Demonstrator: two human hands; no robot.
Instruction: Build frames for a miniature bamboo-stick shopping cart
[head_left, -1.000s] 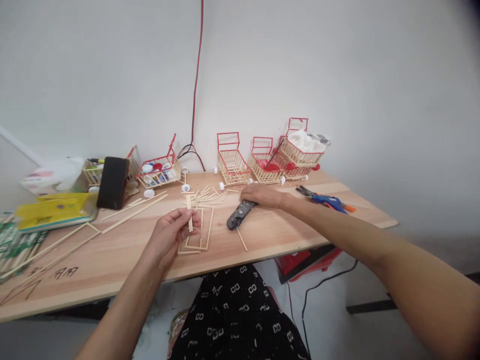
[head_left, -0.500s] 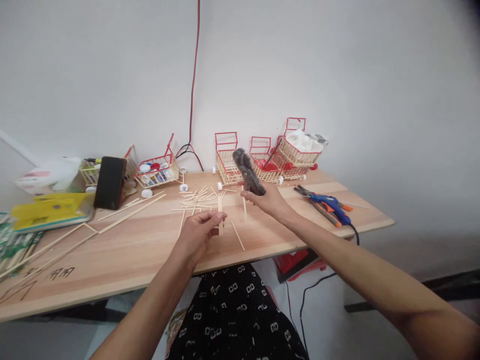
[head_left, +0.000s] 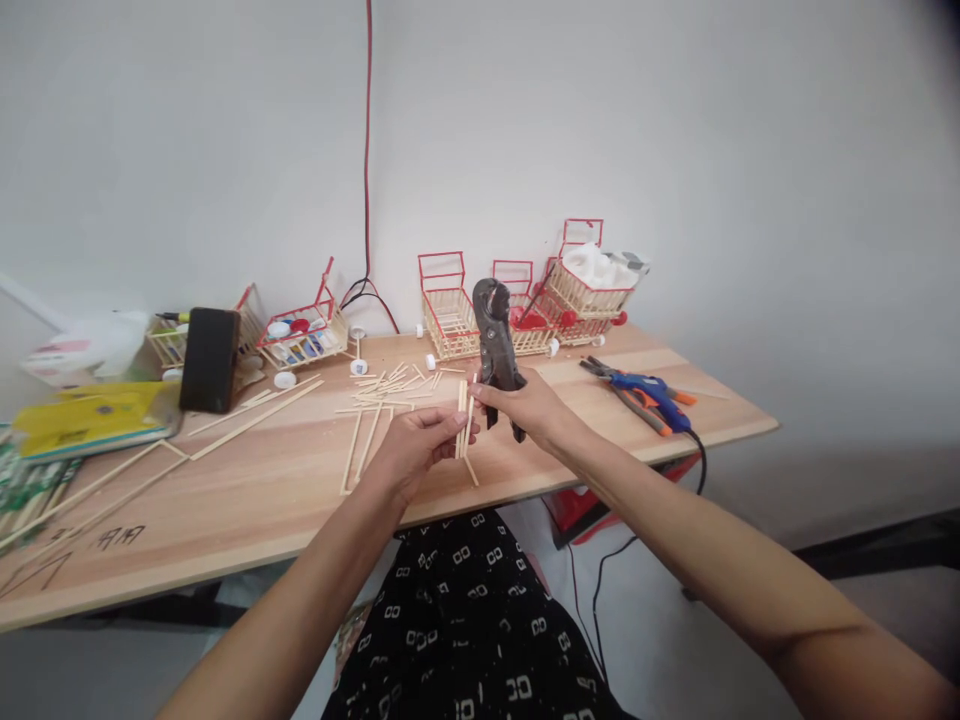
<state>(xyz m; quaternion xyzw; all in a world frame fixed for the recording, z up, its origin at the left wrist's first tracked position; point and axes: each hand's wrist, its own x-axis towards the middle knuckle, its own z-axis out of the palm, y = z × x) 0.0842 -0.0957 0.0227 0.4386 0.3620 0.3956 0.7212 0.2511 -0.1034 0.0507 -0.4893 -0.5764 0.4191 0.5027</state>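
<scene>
Upright between the thumb and fingers of my left hand [head_left: 420,445] is a small bundle of thin wooden sticks [head_left: 460,420]. My right hand [head_left: 534,405] grips black pliers [head_left: 495,335], head pointing up and handles downward. Its thumb and fingertip also touch a single stick [head_left: 472,405] right beside the bundle, so the two hands nearly meet. A loose stick [head_left: 471,472] lies on the table under them. Behind my left hand, short cut sticks [head_left: 390,385] are scattered in a pile, and a joined stick frame [head_left: 358,455] lies flat nearby.
Little stick carts with red trim [head_left: 450,315] line the wall, some filled with caps. A phone [head_left: 210,360] leans at the left beside a yellow packet [head_left: 90,410]. A blue glue gun [head_left: 652,395] and orange-handled pliers [head_left: 637,405] lie right on the wooden table [head_left: 262,510].
My right hand has brought the single stick left against the bundle, and the pliers now stand more upright. My left hand has shifted slightly right. The view has turned a little.
</scene>
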